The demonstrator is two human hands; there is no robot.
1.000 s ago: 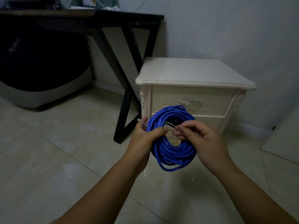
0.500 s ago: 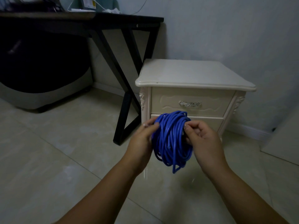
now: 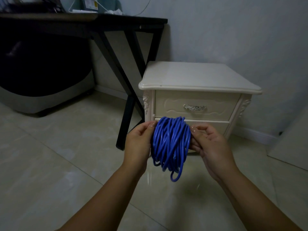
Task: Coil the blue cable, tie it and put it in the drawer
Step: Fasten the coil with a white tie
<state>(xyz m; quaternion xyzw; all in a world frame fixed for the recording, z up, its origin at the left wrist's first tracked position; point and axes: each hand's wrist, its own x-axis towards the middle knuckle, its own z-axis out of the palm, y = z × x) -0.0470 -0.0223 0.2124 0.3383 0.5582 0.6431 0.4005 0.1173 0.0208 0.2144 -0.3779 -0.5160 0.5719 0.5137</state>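
The coiled blue cable [image 3: 170,144] hangs edge-on between my two hands, in front of the cream nightstand [image 3: 198,80]. My left hand [image 3: 139,142] grips the coil's left side with thumb on top. My right hand [image 3: 210,144] grips its right side, fingers curled behind the loops. A few loose loops droop from the bottom. The upper drawer [image 3: 196,105] with its silver handle [image 3: 194,107] is closed. The lower drawer front is partly hidden behind the coil. No tie is visible now.
A black desk [image 3: 83,22] with slanted legs stands left of the nightstand, with a dark and grey bulky object [image 3: 43,80] beneath it. Pale tiled floor [image 3: 50,164] spreads around. A light panel [image 3: 293,144] leans at the right.
The coil turned from facing me as an open ring to edge-on. Both hands shifted to its two sides. The thin white tie seen one second ago is out of sight.
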